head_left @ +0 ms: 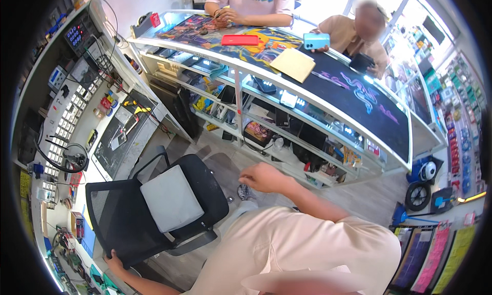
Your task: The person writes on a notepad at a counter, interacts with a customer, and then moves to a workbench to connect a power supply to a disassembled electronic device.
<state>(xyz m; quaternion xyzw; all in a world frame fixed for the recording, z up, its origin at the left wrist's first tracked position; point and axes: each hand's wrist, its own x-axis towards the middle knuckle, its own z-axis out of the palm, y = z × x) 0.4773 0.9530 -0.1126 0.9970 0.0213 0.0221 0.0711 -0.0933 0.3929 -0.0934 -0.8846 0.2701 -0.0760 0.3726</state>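
My left hand (115, 261) holds the edge of the backrest of a black office chair (115, 213), its fingers curled over the mesh. A pale grey square cushion (171, 198) lies against the chair between the mesh back and the black seat. In front of my body hangs my right hand (256, 176), fingers curled in, over the floor between chair and counter. I see nothing in it. My shoe (245, 192) shows below that hand.
A glass display counter (318, 110) stands ahead, with a red case (240, 40) and a cream pad (293, 64) on top. Behind it are two people, one holding a light-blue phone (316, 41). A cluttered workbench (110, 151) runs along the left; a wheel (417, 196) stands right.
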